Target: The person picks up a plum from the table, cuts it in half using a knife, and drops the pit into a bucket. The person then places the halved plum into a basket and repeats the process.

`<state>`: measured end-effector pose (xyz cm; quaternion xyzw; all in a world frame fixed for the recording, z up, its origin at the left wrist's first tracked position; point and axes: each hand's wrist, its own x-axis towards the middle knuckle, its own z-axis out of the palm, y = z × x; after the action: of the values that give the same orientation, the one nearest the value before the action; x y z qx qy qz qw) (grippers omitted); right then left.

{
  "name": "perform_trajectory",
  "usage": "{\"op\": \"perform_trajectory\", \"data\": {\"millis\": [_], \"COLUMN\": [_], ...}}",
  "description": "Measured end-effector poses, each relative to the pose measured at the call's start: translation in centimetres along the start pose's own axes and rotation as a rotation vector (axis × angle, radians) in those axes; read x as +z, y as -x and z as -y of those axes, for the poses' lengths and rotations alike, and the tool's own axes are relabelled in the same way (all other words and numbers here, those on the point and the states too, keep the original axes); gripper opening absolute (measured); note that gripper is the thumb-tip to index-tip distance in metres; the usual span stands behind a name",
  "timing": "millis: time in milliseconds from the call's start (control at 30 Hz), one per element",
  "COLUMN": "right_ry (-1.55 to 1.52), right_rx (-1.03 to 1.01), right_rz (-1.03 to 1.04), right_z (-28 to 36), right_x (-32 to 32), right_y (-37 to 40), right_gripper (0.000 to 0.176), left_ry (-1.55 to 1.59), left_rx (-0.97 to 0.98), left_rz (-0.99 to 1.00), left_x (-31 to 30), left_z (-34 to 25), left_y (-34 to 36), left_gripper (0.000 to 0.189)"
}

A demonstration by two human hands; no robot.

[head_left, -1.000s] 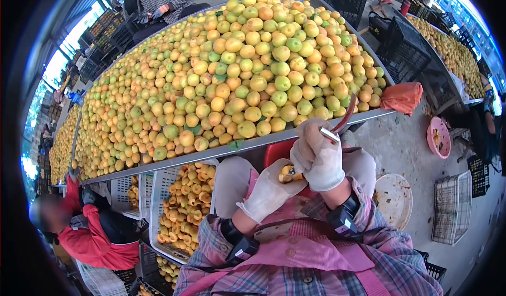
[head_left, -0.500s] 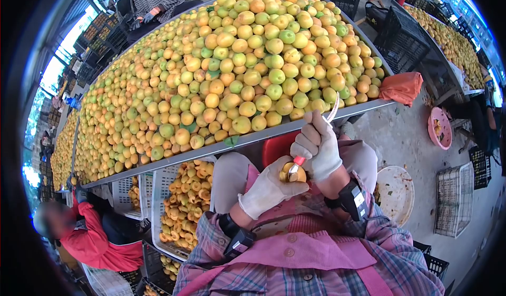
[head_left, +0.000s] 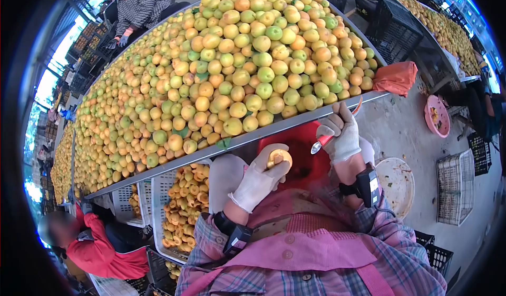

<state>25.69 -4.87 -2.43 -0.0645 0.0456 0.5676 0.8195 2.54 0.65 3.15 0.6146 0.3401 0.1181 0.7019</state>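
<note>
My left hand (head_left: pixel 258 181), in a white glove, is closed around a cut apricot (head_left: pixel 278 157), its opened face turned up with a brownish hollow or pit showing. My right hand (head_left: pixel 341 138), also gloved, grips a red-handled pitting tool (head_left: pixel 324 140). A small metal scoop tip sticks out on its left side, and a thin curved blade rises above the fist. The two hands are apart, above a red bucket (head_left: pixel 301 161) between my knees. Beyond them, a large heap of whole apricots (head_left: pixel 221 75) lies on a metal-edged table (head_left: pixel 247 140).
A white crate (head_left: pixel 158 211) of halved apricots stands by my left knee. To my right are a white round tub (head_left: pixel 395 185), a pink basin (head_left: pixel 437 116) and a plastic crate (head_left: pixel 455 188). An orange bag (head_left: pixel 395 78) lies on the table corner. Co-workers sit left and far left.
My hands have separated: the right has drawn the tool out of the apricot and moved right, while the left has shifted left with the fruit. The red bucket shows more fully.
</note>
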Motion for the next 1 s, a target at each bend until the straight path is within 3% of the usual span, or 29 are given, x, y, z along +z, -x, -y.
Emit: {"op": "perform_trajectory", "data": {"millis": [100,200,300,367,467,600,700,767,833,900,967,1000], "right_ry": [0.016,0.029,0.076,0.060,0.202,0.192,0.366,0.786,0.893,1.089,1.085,1.140], "right_rx": [0.001,-0.001,-0.043,-0.029,-0.122,-0.115,-0.167,-0.197,-0.206,-0.259,-0.273,-0.297], "right_rz": [-0.033,0.079,0.038,0.043,-0.120,-0.121,-0.241,-0.417,-0.407,-0.498,-0.475,-0.509], "right_z": [0.5,1.2,1.9,2.1,1.4,0.9,0.1,-0.1,0.3,0.3,0.7,0.6], "right_x": [-1.3,-1.8,-1.7,-1.8,-0.8,-0.6,1.6,3.0,2.8,3.4,2.9,3.0], "right_y": [1.3,1.5,2.0,2.2,2.8,2.8,2.4,1.9,0.9,0.0,-1.1,-1.7], "right_gripper": [0.028,0.029,0.029,0.029,0.028,0.027,0.024,0.022,0.020,0.023,0.028,0.028], "left_ry": [-0.018,-0.066,-0.225,-0.189,-0.153,-0.257,-0.231,-0.228,-0.780,-1.281,-0.126,-0.323], "left_rx": [-0.031,-0.042,0.106,-0.021,-0.126,-0.116,-0.058,-0.094,0.408,0.371,-0.151,-0.116], "left_rz": [-0.055,-0.072,-0.051,-0.110,-0.186,-0.192,-0.237,-0.369,-0.458,-0.548,-0.825,-0.834], "left_x": [0.2,0.2,0.1,0.1,-0.1,-0.4,-0.9,-2.0,-6.7,-11.0,-10.1,-13.5], "left_z": [0.6,1.4,2.7,3.2,4.4,3.5,2.7,1.4,5.7,8.7,4.4,8.6], "left_y": [-0.3,-0.9,-1.6,-2.1,-3.1,-2.9,-1.8,-0.6,0.1,2.1,3.8,4.3], "left_gripper": [0.031,0.027,0.020,0.022,0.028,0.029,0.028,0.026,0.026,0.029,0.035,0.037]}}
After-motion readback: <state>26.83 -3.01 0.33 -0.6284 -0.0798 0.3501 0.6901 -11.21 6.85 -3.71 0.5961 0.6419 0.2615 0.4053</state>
